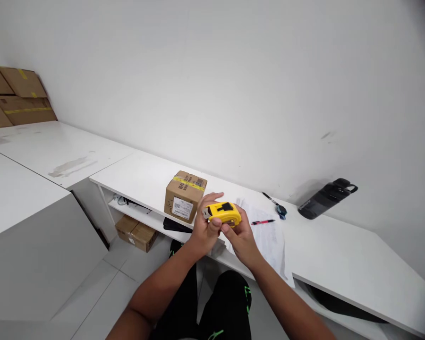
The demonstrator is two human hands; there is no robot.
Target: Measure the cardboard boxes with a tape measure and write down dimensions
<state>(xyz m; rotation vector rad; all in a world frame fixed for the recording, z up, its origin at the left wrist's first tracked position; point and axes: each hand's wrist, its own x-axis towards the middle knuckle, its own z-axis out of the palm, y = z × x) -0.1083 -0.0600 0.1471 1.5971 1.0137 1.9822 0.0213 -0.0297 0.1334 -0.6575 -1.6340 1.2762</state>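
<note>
Left fingers and right fingers gripping a rounded yellow tape measure, boxy cardboard carton near

A dark bottle was on the white desk near the wall. A watch lay between it and some papers, with a red and black pen across them. Taped cartons were stacked at far left, and a brown parcel sat on the floor beneath the desk's shelf.

Yellow tape measure, black slider uppermost, metal tip leftward — held between left grip and right grip.
</note>
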